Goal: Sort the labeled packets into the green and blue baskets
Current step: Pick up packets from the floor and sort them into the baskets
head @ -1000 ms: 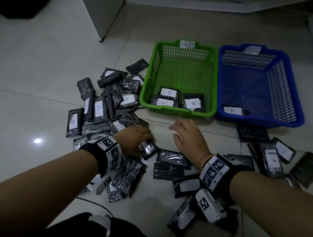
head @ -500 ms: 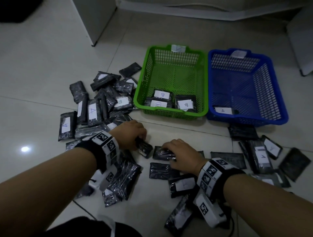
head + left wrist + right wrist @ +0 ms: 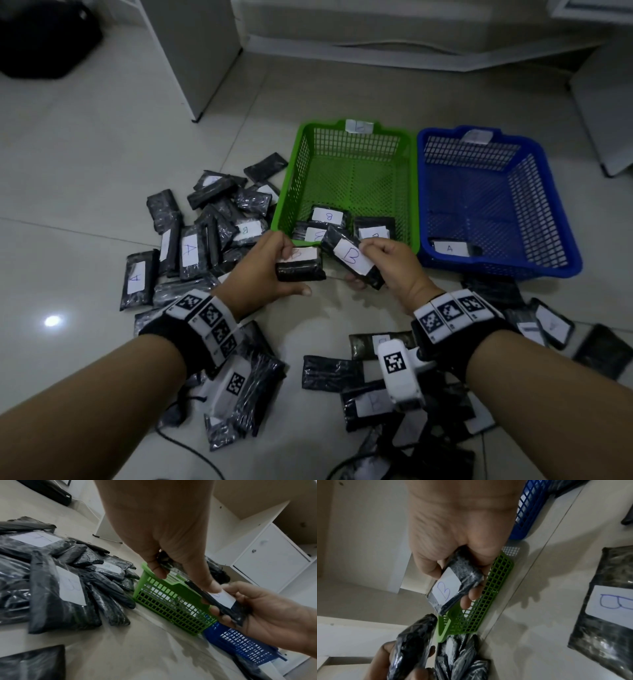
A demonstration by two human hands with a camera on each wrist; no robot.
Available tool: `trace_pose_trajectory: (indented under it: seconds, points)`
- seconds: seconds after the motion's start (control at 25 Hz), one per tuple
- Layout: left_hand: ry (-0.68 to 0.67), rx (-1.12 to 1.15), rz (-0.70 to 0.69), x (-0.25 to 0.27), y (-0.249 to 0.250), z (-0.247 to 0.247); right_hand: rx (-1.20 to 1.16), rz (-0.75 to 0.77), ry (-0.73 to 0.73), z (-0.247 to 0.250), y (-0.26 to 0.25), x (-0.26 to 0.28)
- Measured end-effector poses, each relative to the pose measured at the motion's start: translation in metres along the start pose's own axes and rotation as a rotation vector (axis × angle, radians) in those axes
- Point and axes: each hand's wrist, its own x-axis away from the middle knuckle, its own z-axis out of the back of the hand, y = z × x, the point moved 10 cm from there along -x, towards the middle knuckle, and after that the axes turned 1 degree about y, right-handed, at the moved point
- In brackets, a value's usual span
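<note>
My left hand (image 3: 274, 263) grips a black packet (image 3: 301, 265) with a white label, lifted just before the green basket (image 3: 352, 137). My right hand (image 3: 390, 263) pinches another black packet (image 3: 352, 260) whose label reads B (image 3: 447, 589), tilted over the green basket's near rim. Three B packets (image 3: 327, 216) lie in the green basket. The blue basket (image 3: 534, 164) to its right holds one A packet (image 3: 450, 247). In the left wrist view my left hand's fingers (image 3: 157, 570) curl round their packet (image 3: 171, 562) above the green basket (image 3: 171, 601).
A heap of black packets (image 3: 191, 246) lies on the tile floor to the left, some labelled A or B. More packets (image 3: 548, 322) lie right of my right wrist and near my forearms (image 3: 329, 373). White furniture (image 3: 195, 51) stands behind.
Both hands have lifted a packet off the floor and brought them up side by side toward the green basket's near rim. The view has tilted upward.
</note>
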Motion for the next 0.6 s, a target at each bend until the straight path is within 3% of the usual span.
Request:
trace_pose_trajectory:
  seconds: [0.16,0.28,0.4,0.6]
  points:
    - [0.057,0.089,-0.013,-0.006,0.001,0.004,0.018,0.034,0.033,0.006,-0.008,-0.013]
    - [0.112,0.210,0.045,-0.011,-0.010,0.013,0.228,0.177,0.090,0.013,-0.033,-0.027]
    - [0.186,0.100,0.026,-0.022,-0.016,0.027,0.544,0.312,0.118,0.007,-0.058,-0.048]
    - [0.250,-0.125,-0.052,-0.048,-0.011,0.045,0.873,0.221,0.005,-0.028,-0.041,-0.097]
